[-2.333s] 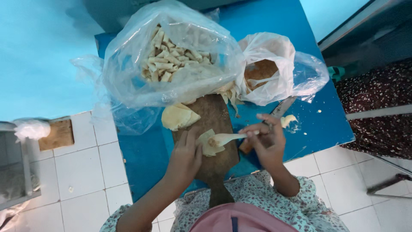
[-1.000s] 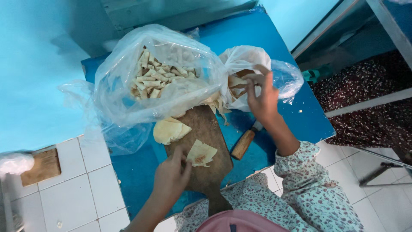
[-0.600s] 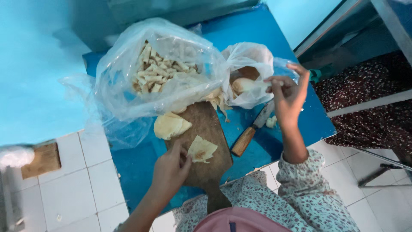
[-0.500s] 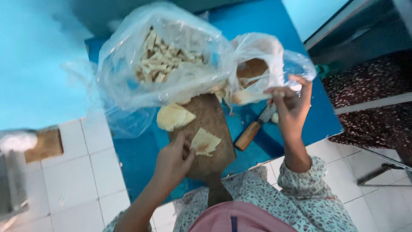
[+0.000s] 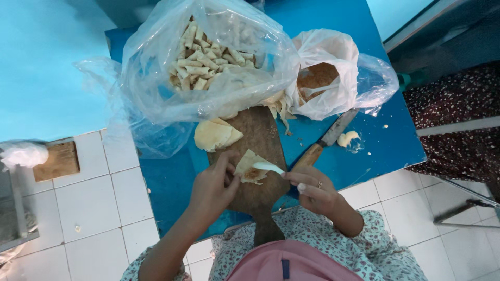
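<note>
My left hand (image 5: 212, 186) presses on a pale triangular pastry sheet (image 5: 246, 164) that lies on a brown wooden cutting board (image 5: 263, 135). My right hand (image 5: 311, 188) holds a white plastic spoon (image 5: 267, 167) whose tip rests over brown filling on that sheet. A stack of pale sheets (image 5: 214, 135) sits at the board's upper left. Behind the board, a large clear plastic bag (image 5: 208, 67) holds several rolled pastries. A smaller white bag (image 5: 323, 78) to its right holds brown filling.
A wooden-handled knife (image 5: 325, 143) lies on the blue table (image 5: 385, 145) right of the board, with a pale dough scrap (image 5: 347, 138) beside it. White floor tiles (image 5: 94, 203) surround the table. A small wooden block (image 5: 56, 161) lies on the floor at left.
My right hand reached to the white bag of filling, then came back with the spoon to the sheet on the board. My left hand stayed on the sheet.
</note>
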